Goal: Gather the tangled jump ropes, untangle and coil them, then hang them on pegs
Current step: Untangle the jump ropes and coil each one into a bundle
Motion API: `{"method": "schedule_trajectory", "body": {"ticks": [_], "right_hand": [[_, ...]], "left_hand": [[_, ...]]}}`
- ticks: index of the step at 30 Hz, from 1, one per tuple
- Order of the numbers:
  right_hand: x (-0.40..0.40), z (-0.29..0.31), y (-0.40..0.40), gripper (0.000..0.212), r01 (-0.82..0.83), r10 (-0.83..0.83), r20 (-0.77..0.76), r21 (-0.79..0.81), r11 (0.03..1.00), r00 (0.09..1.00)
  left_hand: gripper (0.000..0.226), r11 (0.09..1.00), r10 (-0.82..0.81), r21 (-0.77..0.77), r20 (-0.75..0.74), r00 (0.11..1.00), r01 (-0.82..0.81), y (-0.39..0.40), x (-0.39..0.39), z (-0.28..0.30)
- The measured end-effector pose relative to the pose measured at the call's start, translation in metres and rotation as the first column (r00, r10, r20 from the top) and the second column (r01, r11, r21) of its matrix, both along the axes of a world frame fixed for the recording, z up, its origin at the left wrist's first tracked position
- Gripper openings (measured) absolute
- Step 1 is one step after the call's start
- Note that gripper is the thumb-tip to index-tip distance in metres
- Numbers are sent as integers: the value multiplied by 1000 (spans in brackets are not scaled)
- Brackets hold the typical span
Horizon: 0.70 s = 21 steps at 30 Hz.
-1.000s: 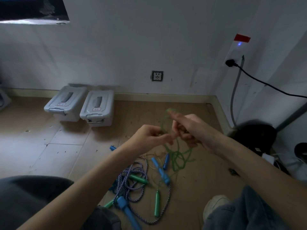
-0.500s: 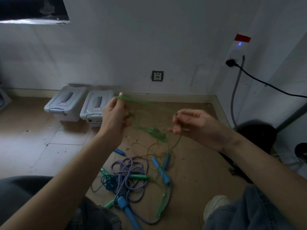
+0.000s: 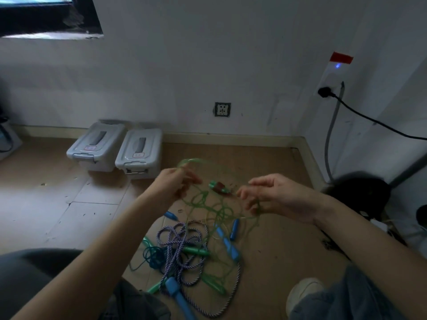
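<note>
My left grip and right grip each pinch the green rope, held apart above the floor to expose knots. Remaining ropes lie heaped on the floor between my knees, uncoiled.

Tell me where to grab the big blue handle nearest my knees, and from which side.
Grip the big blue handle around the middle of its shaft, coming straight down from above. It lies flat on the floor, pointing toward you, with both long sides bare. Its far end is buried under the purple-and-white rope, so avoid that end; pinching there would probably catch the loops too.
</note>
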State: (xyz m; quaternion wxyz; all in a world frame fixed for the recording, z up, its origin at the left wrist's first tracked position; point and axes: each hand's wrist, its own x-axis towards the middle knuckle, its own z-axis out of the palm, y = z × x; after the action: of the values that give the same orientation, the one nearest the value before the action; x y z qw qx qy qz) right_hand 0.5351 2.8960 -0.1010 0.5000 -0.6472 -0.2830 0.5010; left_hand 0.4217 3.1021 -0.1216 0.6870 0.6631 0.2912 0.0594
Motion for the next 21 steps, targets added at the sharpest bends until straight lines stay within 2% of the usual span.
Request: {"method": "schedule_trajectory", "body": {"ticks": [1,3,5,7,8,9,10,12,14,15,16,18,19,21], "right_hand": [[-1,-2,1,17,77,-72,-63,73,994,995],[-2,-1,4,17,214,-180,-187,182,960,966],[1,4,6,21,298,-245,-223,249,922,944],[5,8,5,24,348,-304,-193,270,898,933],[7,9,5,26,364,-334,-158,252,897,929],[8,9,4,27,381,-364,-114,218,899,924],[8,9,3,29,395,-390,-66,176,902,919],[10,6,1,29,423,-426,11,98,901,905],[10,4,-1,29,448,-450,30,64,892,892],[9,4,0,29,455,-456,8,68,888,890],[8,4,0,29,455,-454,-30,83,887,890],[5,3,3,28,449,-437,-117,124,885,892],[2,2,5,28,452,-431,-155,142,881,889],[0,1,6,28,476,-436,-225,176,861,871]], "left_hand": [[29,987,-151,-62,-27,988,149,-4,-2,1],[36,898,-437,-98,-88,895,428,-14,-3,1],[40,774,-615,20,-213,759,633,-25,-3,-2],[33,641,-645,227,-358,675,733,-28,-3,-10],[27,606,-641,279,-384,664,745,-28,-4,-13],[20,615,-635,291,-370,678,733,-27,-4,-14],[15,659,-616,281,-330,716,697,-25,-5,-13],[11,806,-517,217,-196,834,551,-16,-5,-9],[12,915,-391,84,-49,919,394,-8,-5,0],[13,934,-355,-30,41,934,356,-6,-5,5],[15,918,-334,-169,150,930,357,-8,-6,10],[20,827,-270,-399,335,903,395,-16,-6,21],[22,788,-221,-479,367,903,387,-20,-6,24],[19,766,-144,-563,320,936,310,-23,-5,29]]}}
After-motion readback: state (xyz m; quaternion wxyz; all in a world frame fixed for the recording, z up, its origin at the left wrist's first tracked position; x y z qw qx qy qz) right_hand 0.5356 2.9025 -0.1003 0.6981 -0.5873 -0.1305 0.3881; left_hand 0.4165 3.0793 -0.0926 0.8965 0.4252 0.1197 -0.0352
